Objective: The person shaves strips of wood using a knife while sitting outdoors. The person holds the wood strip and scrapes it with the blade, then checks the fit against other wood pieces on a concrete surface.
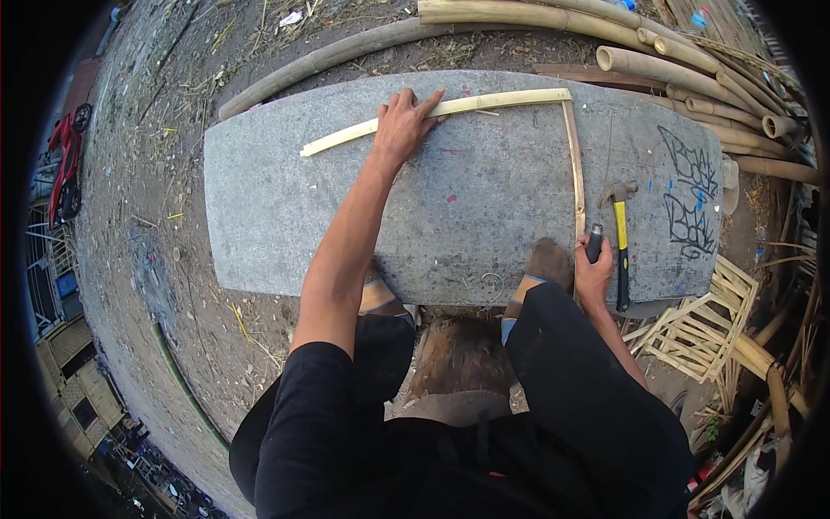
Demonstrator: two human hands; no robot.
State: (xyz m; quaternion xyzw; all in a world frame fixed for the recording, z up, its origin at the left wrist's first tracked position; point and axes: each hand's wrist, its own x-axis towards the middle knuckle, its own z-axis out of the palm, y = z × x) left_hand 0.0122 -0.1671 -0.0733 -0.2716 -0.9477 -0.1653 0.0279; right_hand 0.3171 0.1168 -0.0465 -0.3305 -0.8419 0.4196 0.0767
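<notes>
A pale split-bamboo strip [506, 99] lies across the far part of a grey slab. My left hand [402, 125] is closed over the strip left of its middle, with the fingertips over the far edge. A narrower wooden strip [571, 156] meets its right end at a near-right angle and runs back toward me. By that strip's near end, my right hand [593, 270] is closed round a short black handle [595, 244] with a grey end; any blade is hidden. Right of this hand lies a claw hammer [621, 233] with a yellow and black handle, untouched.
The grey slab [285, 225] has black scrawls at its right side. Bamboo poles [683, 65] are stacked beyond it at far right. A slatted bamboo frame [705, 324] lies at near right. Between my knees stands a wooden stump [462, 355]. A red motorbike [66, 164] is far left.
</notes>
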